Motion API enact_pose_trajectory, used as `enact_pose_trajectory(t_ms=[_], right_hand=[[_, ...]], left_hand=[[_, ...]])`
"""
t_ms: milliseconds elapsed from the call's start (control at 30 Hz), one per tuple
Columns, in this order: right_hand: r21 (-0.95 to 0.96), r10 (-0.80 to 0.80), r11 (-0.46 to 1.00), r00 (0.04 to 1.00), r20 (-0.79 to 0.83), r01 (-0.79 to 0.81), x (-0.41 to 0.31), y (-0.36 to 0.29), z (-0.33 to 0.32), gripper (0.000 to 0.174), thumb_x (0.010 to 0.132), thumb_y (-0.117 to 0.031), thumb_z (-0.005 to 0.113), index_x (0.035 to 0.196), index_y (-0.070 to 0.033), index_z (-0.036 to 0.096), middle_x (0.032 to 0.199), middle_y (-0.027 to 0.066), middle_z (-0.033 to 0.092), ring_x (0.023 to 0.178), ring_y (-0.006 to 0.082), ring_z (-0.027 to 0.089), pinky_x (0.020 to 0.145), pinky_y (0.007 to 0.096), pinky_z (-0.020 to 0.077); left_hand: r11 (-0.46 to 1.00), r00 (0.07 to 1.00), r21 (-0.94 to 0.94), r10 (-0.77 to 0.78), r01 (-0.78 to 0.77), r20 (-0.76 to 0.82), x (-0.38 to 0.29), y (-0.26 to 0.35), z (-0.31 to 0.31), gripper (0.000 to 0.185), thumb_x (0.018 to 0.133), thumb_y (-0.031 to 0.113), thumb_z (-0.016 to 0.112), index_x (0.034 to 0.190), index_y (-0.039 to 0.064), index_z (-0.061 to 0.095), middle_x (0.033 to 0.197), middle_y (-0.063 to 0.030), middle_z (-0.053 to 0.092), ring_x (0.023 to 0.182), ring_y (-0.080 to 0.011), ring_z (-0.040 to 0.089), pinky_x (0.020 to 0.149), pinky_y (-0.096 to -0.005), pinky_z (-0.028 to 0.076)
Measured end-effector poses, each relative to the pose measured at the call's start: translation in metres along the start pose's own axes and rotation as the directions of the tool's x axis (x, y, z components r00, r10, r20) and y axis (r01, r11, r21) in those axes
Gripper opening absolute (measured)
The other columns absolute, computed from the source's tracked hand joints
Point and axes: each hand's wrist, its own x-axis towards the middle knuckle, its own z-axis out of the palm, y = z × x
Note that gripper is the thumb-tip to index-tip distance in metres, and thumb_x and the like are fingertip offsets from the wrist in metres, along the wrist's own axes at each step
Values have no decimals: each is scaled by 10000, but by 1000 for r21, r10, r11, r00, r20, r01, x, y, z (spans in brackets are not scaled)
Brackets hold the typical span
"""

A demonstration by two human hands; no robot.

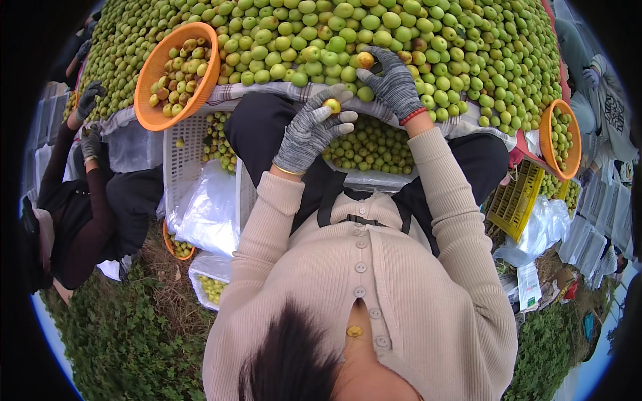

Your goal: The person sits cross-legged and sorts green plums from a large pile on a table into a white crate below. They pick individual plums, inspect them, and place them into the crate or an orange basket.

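Observation:
A broad heap of small green fruits [311, 32], which look like jujubes, lies on a cloth-covered surface before me. My left hand [313, 128], in a grey knitted glove, holds a yellow-brown fruit [331, 105] at its fingertips just short of the cloth edge [271, 91]. Over the near side of the heap, my right hand [390, 80], gloved alike, has its thumb and fingers around an orange-yellow fruit [365, 60]. Below my hands, between my knees, more green fruits [373, 149] fill a container whose rim is mostly hidden.
An orange basket [142, 95] of browned fruits rests at the heap's left edge. A white crate [173, 160] with fruits and clear plastic stands by my left knee. At right are another orange basket [577, 145] and a yellow crate [516, 205]. Co-workers sit on both sides.

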Motion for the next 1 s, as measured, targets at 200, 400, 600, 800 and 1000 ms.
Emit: enact_pose_trajectory(t_ms=[200,400,600,800,1000], right_hand=[[787,45,79,791,610,-611,-32,-24,-22,450,936,-370,600,1181,7,603,865,35,651,723,88,583,637,222,501],[541,302,662,845,441,-519,-51,-41,-26,394,894,-292,675,1174,-20,621,927,61,661,778,110,618,697,250,526],[214,58,973,987,149,-90,-60,-53,-27,468,777,-257,791,1177,-70,634,1025,82,665,933,184,656,837,313,544],[31,53,998,966,254,-63,-64,-55,-25,484,772,-182,794,1215,-82,624,984,43,609,847,149,603,787,279,515],[73,-28,997,969,245,10,-75,-67,-19,394,826,-147,743,1202,-95,641,972,46,598,820,145,592,774,289,519]], left_hand=[[950,988,286,-93,125,-125,4,-3,-10,250,993,242,552,1084,28,642,799,-28,632,585,-75,560,496,-211,474],[828,992,548,-76,117,-97,7,-11,-6,361,1028,308,476,1042,-5,656,655,-33,597,501,-87,513,474,-210,436],[902,972,362,-216,234,-90,10,-10,-5,626,1010,548,353,1140,-15,593,707,-87,648,472,-126,562,412,-215,442],[957,971,167,-234,238,-44,7,-12,-7,761,963,662,322,1190,-26,556,783,-115,680,452,-143,587,350,-201,425],[962,966,96,-257,255,10,11,-19,-13,617,997,541,417,1256,-3,548,950,-100,662,581,-110,603,462,-181,471]])
